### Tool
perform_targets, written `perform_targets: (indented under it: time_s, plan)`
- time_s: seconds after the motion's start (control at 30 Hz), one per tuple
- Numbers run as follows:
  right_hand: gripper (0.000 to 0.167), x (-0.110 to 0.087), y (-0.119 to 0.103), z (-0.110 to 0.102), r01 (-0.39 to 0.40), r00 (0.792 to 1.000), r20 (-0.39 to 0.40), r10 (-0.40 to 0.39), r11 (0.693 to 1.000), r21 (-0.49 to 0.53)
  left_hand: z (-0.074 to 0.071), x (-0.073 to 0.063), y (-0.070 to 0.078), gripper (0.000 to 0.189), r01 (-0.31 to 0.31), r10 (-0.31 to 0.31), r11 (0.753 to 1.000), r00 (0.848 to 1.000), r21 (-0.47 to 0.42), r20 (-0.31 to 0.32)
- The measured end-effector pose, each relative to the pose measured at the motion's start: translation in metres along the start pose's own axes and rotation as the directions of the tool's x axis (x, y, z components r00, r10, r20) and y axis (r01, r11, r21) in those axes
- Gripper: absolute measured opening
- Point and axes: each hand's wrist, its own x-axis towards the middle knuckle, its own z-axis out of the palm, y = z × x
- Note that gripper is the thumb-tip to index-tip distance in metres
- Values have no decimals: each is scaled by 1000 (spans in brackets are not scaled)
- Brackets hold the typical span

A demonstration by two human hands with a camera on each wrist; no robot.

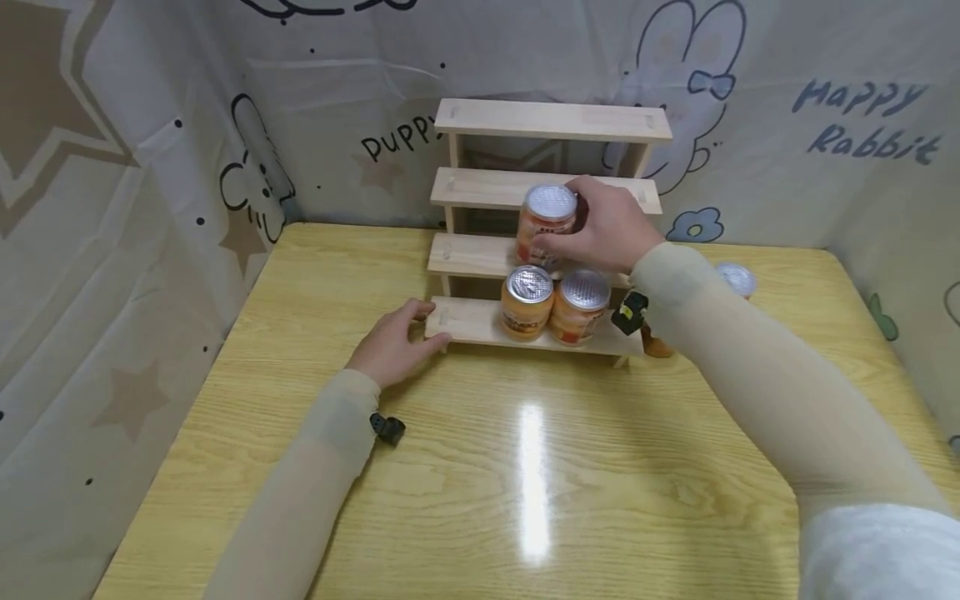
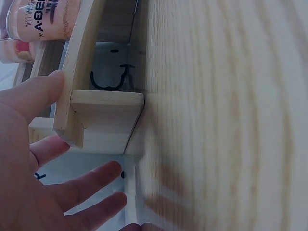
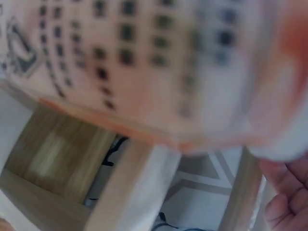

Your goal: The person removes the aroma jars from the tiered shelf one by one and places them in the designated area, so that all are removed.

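Note:
My right hand (image 1: 611, 225) grips a silver-lidded can (image 1: 546, 229) with an orange label, upright in front of the second step from the bottom of a wooden tiered shelf (image 1: 468, 250). Whether the can touches that step cannot be told. Its printed label fills the upper right wrist view, blurred. Two similar cans, a left can (image 1: 527, 304) and a right can (image 1: 581, 308), stand side by side on the lowest step. At that step's left end, my left hand (image 1: 393, 346) holds the board between thumb and index finger, the other fingers spread.
Behind my right forearm shows the lid of another can (image 1: 735, 279), mostly hidden. An orange object (image 1: 657, 343) peeks out below my right wrist. The shelf stands on a wood-grain table (image 1: 420, 500), in front of a printed cloth backdrop (image 1: 525, 50).

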Motion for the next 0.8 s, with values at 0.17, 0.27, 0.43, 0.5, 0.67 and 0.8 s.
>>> perform_targets:
  time_s: [0.17, 0.27, 0.43, 0.5, 0.67, 0.8]
  plan:
    - [84, -13, 2, -19, 6, 999, -47, -5, 1000, 17, 0, 1, 0, 74, 7, -7, 1000, 1000, 0, -3]
    - [81, -24, 9, -33, 17, 996, -87, -17, 1000, -9, 0, 1, 0, 75, 12, -12, 1000, 1000, -1, -12]
    - [71, -46, 32, -47, 3, 990, -137, -7, 1000, -31, 1, 1, -1, 75, 2, -2, 1000, 1000, -2, -13]
    - [70, -56, 43, -52, -14, 989, -146, 9, 999, -32, 1, 0, -1, 75, 1, -1, 1000, 1000, 0, -11]
    - [74, -79, 69, -62, -84, 982, -172, 76, 996, -38, 2, -1, -1, 76, 11, -11, 1000, 1000, -5, -9]
    - [77, -98, 87, -71, -148, 973, -189, 136, 988, -49, 2, -1, -1, 78, 17, -17, 1000, 1000, -5, -4]
